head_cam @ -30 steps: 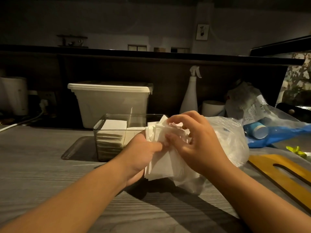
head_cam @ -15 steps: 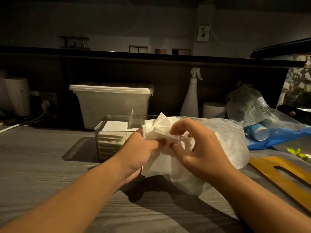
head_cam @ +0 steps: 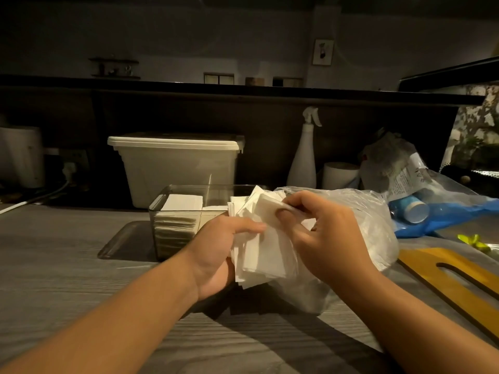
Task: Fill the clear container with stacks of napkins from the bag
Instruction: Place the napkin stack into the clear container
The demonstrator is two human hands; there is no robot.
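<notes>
Stack of white paper napkins (head_cam: 263,255), clamped in curled fingers of left hand (head_cam: 218,247), right hand (head_cam: 321,236) pinched top sheets, clear plastic container (head_cam: 186,186) stood behind, part-filled.

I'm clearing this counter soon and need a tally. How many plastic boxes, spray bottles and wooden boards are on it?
Plastic boxes: 2, the clear rectangular container and the white lidded tub behind it
Spray bottles: 1, the white tall-necked spray bottle
Wooden boards: 1, the yellow slotted wooden board
Total: 4
</notes>
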